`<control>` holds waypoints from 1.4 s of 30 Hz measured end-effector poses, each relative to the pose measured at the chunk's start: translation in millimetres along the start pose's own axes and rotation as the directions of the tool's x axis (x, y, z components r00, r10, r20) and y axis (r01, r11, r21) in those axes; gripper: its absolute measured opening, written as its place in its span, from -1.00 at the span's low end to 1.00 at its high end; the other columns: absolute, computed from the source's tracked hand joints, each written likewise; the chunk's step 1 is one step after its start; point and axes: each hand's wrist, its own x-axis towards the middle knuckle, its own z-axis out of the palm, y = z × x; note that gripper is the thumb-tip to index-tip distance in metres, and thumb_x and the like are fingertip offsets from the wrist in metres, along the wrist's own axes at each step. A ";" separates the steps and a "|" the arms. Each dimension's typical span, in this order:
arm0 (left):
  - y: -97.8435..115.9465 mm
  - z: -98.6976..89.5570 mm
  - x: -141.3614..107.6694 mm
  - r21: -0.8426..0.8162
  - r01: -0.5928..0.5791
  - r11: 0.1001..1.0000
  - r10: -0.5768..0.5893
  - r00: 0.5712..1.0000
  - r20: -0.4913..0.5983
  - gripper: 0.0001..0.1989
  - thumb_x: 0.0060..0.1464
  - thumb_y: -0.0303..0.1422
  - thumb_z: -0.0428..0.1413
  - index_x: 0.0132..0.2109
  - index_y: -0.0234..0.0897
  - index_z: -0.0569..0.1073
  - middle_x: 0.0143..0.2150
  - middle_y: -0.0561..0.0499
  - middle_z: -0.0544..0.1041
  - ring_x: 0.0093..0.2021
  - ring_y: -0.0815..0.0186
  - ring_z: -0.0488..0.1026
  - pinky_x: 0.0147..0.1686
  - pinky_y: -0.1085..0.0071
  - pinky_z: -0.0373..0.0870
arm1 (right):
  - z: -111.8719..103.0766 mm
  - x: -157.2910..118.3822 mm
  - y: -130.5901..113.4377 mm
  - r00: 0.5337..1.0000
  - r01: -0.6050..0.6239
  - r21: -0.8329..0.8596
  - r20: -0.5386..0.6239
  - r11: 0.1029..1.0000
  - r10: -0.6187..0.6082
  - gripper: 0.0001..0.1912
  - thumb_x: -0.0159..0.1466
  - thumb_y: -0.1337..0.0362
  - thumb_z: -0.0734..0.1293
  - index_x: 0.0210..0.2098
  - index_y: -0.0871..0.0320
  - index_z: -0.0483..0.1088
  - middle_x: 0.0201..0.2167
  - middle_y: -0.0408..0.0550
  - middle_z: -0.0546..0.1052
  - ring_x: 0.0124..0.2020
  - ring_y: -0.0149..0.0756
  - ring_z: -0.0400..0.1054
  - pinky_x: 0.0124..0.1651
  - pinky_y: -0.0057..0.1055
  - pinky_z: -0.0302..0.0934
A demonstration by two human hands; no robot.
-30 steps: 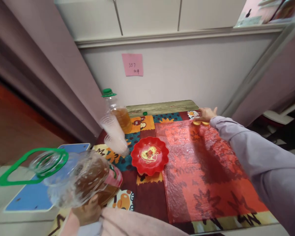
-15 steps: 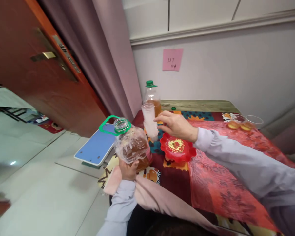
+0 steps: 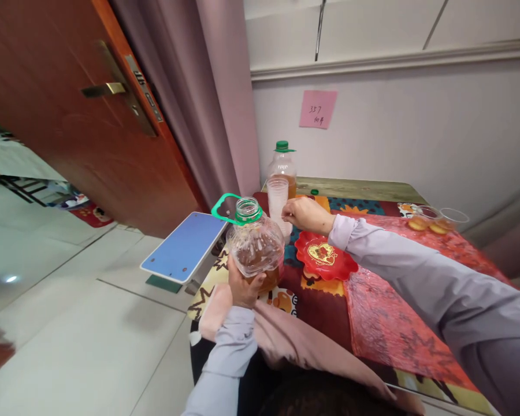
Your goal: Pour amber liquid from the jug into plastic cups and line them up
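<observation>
My left hand (image 3: 244, 284) is wrapped round the lower side of an uncapped clear jug (image 3: 257, 242) of amber liquid with a green handle. The jug leans slightly at the table's near left edge. My right hand (image 3: 307, 215) has its fingers pinched together at the side of a tall stack of clear plastic cups (image 3: 278, 199); the fingertips touch the stack. Just below that hand lies a red scalloped plate (image 3: 325, 255) with a gold heart. Behind the cups stands a second jug (image 3: 282, 164) with a green cap, holding amber liquid.
Two clear cups (image 3: 454, 216) with yellowish contents stand at the table's far right. A green cap (image 3: 314, 192) lies near the wall. A blue-topped stool (image 3: 184, 245) is left of the table, and a pink cloth (image 3: 303, 341) hangs at its front edge.
My right hand's fingers have closed from spread to pinched at the cup stack. The cup stack stands straighter. The whole view has shifted, so things appear further right.
</observation>
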 end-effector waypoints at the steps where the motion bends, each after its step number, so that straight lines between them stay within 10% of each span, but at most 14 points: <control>1: 1.0 0.0 0.2 -0.001 -0.012 1.000 0.012 1.000 0.007 0.22 -0.12 0.30 0.31 0.49 -0.31 0.14 0.32 -0.40 0.48 0.30 -0.17 0.49 0.28 -0.01 0.41 | 1.6 0.3 1.4 1.000 0.000 0.010 -0.013 1.000 0.000 -0.88 0.36 0.39 0.44 -0.24 0.15 0.67 -0.22 0.03 0.70 -0.21 -0.24 0.56 -0.15 -0.41 0.27; 6: 3.4 0.0 0.8 0.021 -0.056 0.998 0.056 0.998 0.016 0.19 -0.08 0.28 0.31 0.48 -0.32 0.15 0.34 -0.41 0.47 0.32 -0.17 0.48 0.29 -0.01 0.41 | -0.2 -3.4 5.0 0.985 0.029 0.090 -0.174 0.995 -0.012 -0.96 0.30 0.32 0.52 -0.29 0.15 0.65 -0.33 -0.06 0.67 -0.31 -0.30 0.51 -0.20 -0.42 0.27; 13: -9.7 1.3 0.1 0.023 -0.030 0.999 0.031 0.999 -0.024 0.19 -0.11 0.31 0.31 0.47 -0.28 0.17 0.28 -0.37 0.51 0.26 -0.14 0.53 0.25 -0.03 0.46 | -27.2 -82.8 15.9 0.780 0.018 0.116 -0.623 0.993 0.059 -0.84 0.44 0.17 0.39 -0.20 0.06 0.61 -0.24 -0.06 0.66 -0.24 -0.25 0.51 -0.14 -0.36 0.31; 19: -6.3 3.3 5.1 0.039 -0.030 0.999 0.031 0.999 -0.043 0.23 -0.17 0.38 0.28 0.45 -0.32 0.19 0.22 -0.36 0.55 0.20 -0.10 0.56 0.20 0.06 0.48 | 35.4 -153.8 49.9 0.931 -0.200 0.093 -0.291 0.975 0.219 -0.84 0.45 0.25 0.36 -0.22 0.10 0.60 -0.20 0.00 0.66 -0.24 -0.20 0.54 -0.19 -0.36 0.30; 30: 8.8 2.2 8.7 0.083 -0.024 0.996 0.028 0.999 -0.046 0.14 -0.15 0.37 0.27 0.35 -0.38 0.30 0.08 -0.35 0.60 0.14 -0.11 0.59 0.17 0.04 0.48 | 69.1 -161.2 63.6 0.956 -0.243 0.132 -0.137 0.961 0.260 -0.74 0.48 0.25 0.33 0.09 0.11 0.58 0.11 0.11 0.62 -0.02 -0.09 0.58 -0.02 -0.24 0.40; 37: 15.2 -4.4 11.6 0.070 -0.003 0.998 0.002 1.000 0.009 0.22 -0.24 0.31 0.38 0.40 -0.34 0.23 0.26 -0.39 0.50 0.24 -0.12 0.53 0.24 0.04 0.46 | 72.5 -177.7 57.1 0.814 -0.314 0.366 -0.371 0.876 0.446 -0.27 0.39 -0.01 0.42 0.43 0.15 0.26 0.33 0.28 0.45 0.26 0.13 0.44 0.24 0.05 0.39; 42: 27.6 3.0 13.7 -0.035 0.082 0.996 -0.083 0.996 -0.017 0.29 -0.28 0.16 0.49 0.47 -0.28 0.15 0.38 -0.42 0.40 0.36 -0.14 0.44 0.34 0.01 0.38 | 105.2 -168.0 58.4 0.760 -0.407 0.525 -0.260 0.748 0.596 -0.05 0.23 -0.09 0.51 0.44 0.24 0.21 0.32 0.40 0.44 0.33 0.27 0.37 0.31 0.22 0.32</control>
